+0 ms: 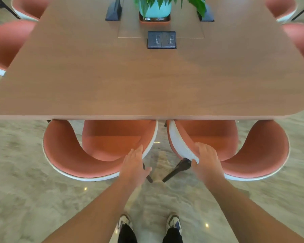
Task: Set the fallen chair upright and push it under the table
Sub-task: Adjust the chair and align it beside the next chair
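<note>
Wooden table, two upright chairs, right hand gripping one

plant: top cropped | chair front under table (hidden)

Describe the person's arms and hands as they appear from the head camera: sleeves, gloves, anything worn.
Both forearms are bare; no sleeves show in the frame. The left hand and right hand wear no gloves, and no rings, watch or bracelet can be seen on the fingers or wrists. The picture is slightly blurred, so very small items could be missed.
</note>
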Tool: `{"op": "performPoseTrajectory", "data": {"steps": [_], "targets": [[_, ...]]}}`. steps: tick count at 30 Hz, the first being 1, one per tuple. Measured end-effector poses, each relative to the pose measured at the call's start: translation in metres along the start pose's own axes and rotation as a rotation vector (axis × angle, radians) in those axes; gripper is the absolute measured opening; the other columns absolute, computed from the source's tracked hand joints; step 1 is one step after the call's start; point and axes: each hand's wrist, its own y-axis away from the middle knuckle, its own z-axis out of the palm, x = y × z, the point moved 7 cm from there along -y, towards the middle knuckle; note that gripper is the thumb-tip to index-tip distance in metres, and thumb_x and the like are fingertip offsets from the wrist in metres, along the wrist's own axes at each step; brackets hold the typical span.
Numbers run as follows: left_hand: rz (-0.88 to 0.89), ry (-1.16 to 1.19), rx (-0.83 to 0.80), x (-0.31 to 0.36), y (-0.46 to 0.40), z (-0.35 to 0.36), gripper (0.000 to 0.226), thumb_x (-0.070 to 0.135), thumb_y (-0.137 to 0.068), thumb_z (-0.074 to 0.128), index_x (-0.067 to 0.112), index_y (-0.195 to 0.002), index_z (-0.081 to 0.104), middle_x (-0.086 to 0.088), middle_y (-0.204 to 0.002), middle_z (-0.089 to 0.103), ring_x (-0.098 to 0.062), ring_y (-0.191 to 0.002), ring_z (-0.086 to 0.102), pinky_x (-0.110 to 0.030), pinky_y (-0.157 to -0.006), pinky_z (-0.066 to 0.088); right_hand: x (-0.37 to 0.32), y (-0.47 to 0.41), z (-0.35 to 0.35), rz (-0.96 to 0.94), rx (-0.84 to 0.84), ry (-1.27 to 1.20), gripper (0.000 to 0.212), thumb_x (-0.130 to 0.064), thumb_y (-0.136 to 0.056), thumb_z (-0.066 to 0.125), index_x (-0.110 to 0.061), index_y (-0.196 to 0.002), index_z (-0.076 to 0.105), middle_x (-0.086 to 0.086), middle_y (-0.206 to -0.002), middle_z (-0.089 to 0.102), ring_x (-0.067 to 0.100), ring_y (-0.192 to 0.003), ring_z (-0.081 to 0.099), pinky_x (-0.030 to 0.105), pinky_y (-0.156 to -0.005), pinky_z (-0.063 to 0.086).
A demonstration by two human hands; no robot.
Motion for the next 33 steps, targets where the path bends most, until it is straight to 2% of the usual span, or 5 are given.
{"op": "performPoseTrajectory", "data": {"steps": [6, 13, 22, 26, 33], "targets": [[-0.196, -0.33, -0.027, -0.016, -0.042, 0.018, 0.114, 0.054, -0.085, 0.071, 0.016, -0.163, -0.002, -0.006, -0.172, 0.019, -0.03, -0.153, 0.028, -0.046, -0.122, 0.026, 0.069, -0.032, 0.038, 0.033, -0.283, 0.409, 0.106, -0.057, -0.082, 0.069, -0.023, -0.163, 0.009, -0.002, -0.167, 0.032, 0.023, -0.147, 0.039, 0.041, -0.117, 0.031], [-0.158, -0.369, 0.026, -0.024, -0.057, 0.015, 0.078, 0.037, -0.094, 0.064, 0.023, -0.157, 0.02, -0.004, -0.133, 0.058, -0.03, -0.116, 0.061, -0.04, -0.089, 0.05, 0.066, -0.059, 0.047, 0.034, -0.216, 0.391, 0.057, -0.029, -0.091, 0.064, -0.027, -0.141, 0.037, -0.001, -0.105, 0.058, 0.029, -0.088, 0.059, 0.035, -0.067, 0.044], [-0.117, -0.358, 0.037, 0.012, -0.052, 0.014, 0.086, 0.024, -0.093, 0.063, 0.012, -0.16, 0.012, -0.014, -0.16, 0.036, -0.035, -0.15, 0.029, -0.044, -0.122, 0.023, 0.065, -0.057, 0.043, 0.04, -0.327, 0.319, 0.075, -0.038, -0.092, 0.065, -0.023, -0.155, 0.027, 0.007, -0.128, 0.058, 0.032, -0.112, 0.061, 0.043, -0.09, 0.052], [0.031, 0.1, -0.014, 0.081, -0.038, 0.031, 0.076, 0.012, -0.095, 0.057, 0.016, -0.161, 0.019, -0.01, -0.161, 0.038, -0.033, -0.148, 0.035, -0.043, -0.114, 0.038, 0.08, -0.044, 0.017, 0.15, -0.325, 0.08, 0.067, -0.044, -0.096, 0.054, -0.024, -0.157, 0.033, 0.004, -0.149, 0.056, 0.03, -0.131, 0.056, 0.041, -0.103, 0.046], [-0.567, 0.934, -0.317, 0.149, -0.025, 0.108, 0.064, 0.039, -0.092, 0.071, 0.004, -0.142, 0.05, -0.007, -0.118, 0.055, -0.028, -0.108, 0.06, -0.041, -0.086, 0.061, 0.202, -0.033, -0.096, 0.463, 0.186, -0.168, 0.052, -0.02, -0.089, 0.062, -0.014, -0.14, 0.055, 0.014, -0.14, 0.061, 0.037, -0.127, 0.055, 0.052, -0.105, 0.045]]}}
